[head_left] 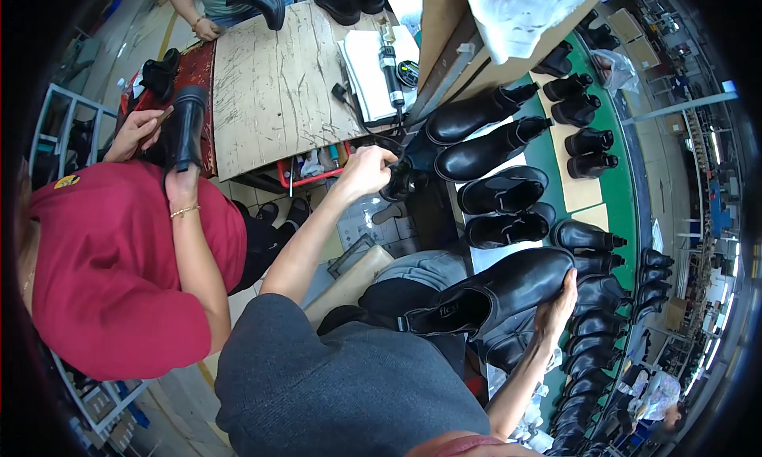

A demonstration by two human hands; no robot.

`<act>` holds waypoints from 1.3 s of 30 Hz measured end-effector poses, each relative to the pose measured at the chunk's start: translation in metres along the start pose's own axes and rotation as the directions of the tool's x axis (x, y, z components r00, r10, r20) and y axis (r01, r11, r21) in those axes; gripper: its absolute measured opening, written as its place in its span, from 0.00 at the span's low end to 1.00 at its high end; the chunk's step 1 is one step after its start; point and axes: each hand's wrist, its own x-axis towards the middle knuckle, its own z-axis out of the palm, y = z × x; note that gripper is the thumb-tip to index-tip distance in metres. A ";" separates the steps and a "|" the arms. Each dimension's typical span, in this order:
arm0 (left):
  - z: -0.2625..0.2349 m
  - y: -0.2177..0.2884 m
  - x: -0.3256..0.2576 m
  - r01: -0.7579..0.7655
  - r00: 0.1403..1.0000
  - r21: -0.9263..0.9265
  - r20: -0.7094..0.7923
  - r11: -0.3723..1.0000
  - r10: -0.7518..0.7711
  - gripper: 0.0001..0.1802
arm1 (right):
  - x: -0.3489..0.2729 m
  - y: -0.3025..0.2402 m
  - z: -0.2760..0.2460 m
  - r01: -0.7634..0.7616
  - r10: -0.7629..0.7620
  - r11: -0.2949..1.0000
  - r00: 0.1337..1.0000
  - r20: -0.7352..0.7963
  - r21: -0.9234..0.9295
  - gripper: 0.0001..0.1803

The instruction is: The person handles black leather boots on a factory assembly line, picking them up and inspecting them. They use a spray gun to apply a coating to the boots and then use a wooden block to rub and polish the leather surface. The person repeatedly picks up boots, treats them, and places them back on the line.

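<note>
Head view. Your right hand (557,305) cups the toe end of a black ankle boot (496,292), fingers wrapped under its sole; the boot lies on its side over your lap, opening toward your body. Your left hand (367,170) reaches forward to the edge of the worn wooden workbench (274,84), fingers closed around a small dark tool (399,182); what kind of tool cannot be told. Just beside that hand, a red tray (311,171) of small implements hangs under the bench edge. To your right, a green conveyor (623,187) carries rows of finished black boots (492,144), some resting on pale cards. At your left, a person in a red shirt (119,274) holds another black boot (184,128) upright with both hands.
</note>
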 end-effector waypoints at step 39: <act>-0.013 -0.247 0.020 -0.272 -0.190 -0.896 -0.309 0.352 -0.932 0.11 | -0.012 0.000 -0.014 -0.024 0.028 0.998 0.997 -0.069 0.060 0.19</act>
